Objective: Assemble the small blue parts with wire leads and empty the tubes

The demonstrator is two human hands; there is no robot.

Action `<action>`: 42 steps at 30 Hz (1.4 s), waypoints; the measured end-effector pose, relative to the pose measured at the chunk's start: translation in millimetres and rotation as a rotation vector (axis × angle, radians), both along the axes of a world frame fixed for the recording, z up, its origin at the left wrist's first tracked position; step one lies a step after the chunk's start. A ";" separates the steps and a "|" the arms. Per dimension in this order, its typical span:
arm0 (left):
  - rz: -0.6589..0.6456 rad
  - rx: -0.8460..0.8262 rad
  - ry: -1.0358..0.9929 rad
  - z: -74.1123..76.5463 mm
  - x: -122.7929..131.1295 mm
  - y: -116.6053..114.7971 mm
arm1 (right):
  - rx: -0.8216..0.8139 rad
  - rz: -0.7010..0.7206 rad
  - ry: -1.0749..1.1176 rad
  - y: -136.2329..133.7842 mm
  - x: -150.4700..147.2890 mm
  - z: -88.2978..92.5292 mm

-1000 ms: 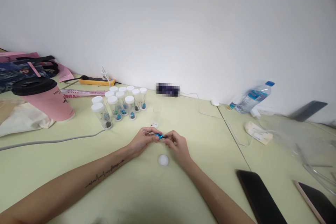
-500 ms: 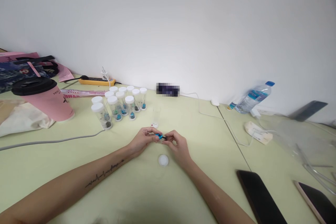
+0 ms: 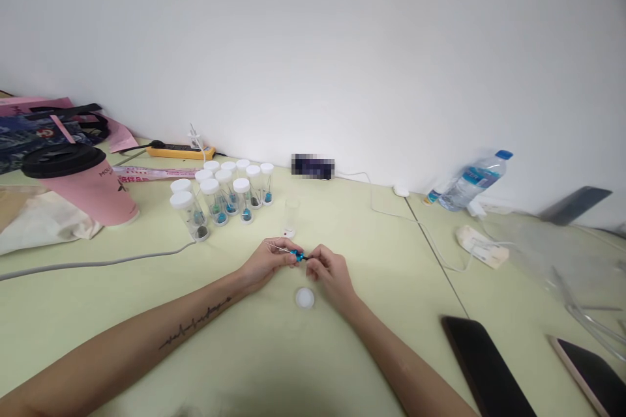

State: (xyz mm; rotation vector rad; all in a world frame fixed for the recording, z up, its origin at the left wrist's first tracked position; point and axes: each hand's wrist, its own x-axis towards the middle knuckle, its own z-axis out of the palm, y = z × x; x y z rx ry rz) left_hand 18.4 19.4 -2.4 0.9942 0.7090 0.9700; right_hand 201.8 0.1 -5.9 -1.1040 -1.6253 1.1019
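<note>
My left hand (image 3: 268, 263) pinches a small blue piece (image 3: 297, 255) between thumb and fingers, and thin pale wire-like strands (image 3: 274, 245) stick out to its left. A thin black stem (image 3: 306, 258) at the blue piece's right side is pinched by my right hand (image 3: 332, 272). What exactly the blue piece is cannot be made out. Just behind the hands stands a clear tube (image 3: 291, 214) without a lid, a small red spot near its base. A round white lid (image 3: 305, 298) lies on the table in front of the fingers.
Several clear tubes with white lids (image 3: 241, 199) stand back left, most with blue pieces inside. A pink cup (image 3: 98, 189), cloth bag (image 3: 49, 221) and yellow power strip (image 3: 178, 152) sit left. To the right are a water bottle (image 3: 472, 182), a white cable (image 3: 415, 220) and dark phones (image 3: 482, 365).
My right fingers have shifted slightly along the black stem, and less of it shows dark and thick now. The blue piece has turned a little in my left hand.
</note>
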 end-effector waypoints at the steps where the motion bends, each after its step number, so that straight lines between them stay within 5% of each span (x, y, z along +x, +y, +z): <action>1: 0.003 -0.004 -0.004 0.3 0.0 0.0 | 0.017 -0.013 -0.014 -0.1 -0.2 0.3; 5: 0.010 -0.018 -0.025 -0.1 0.2 0.7 | 0.112 -0.074 -0.061 -0.8 -1.0 2.9; 11: -0.008 -0.002 -0.014 -2.0 0.2 1.2 | -0.016 0.041 -0.038 -0.7 -0.4 2.2; 16: 0.007 -0.038 -0.043 -0.3 0.0 0.4 | 0.091 -0.060 -0.067 0.6 -0.8 2.2; 21: -0.012 -0.023 -0.032 0.1 0.3 0.7 | -0.026 0.034 -0.039 0.3 -0.3 2.1; 26: -0.003 -0.035 -0.050 0.1 0.0 1.1 | 0.080 -0.061 -0.070 0.0 -0.8 2.9; 30: -0.027 -0.021 -0.037 -0.6 -0.2 1.1 | -0.034 0.029 -0.037 0.8 -0.6 1.8; 35: 0.003 -0.034 -0.046 -1.6 -0.2 1.1 | 0.073 -0.066 -0.091 1.7 -1.0 1.7; 42: -0.021 0.002 -0.012 -3.0 0.4 1.4 | -0.041 0.059 -0.078 2.5 1.6 -1.3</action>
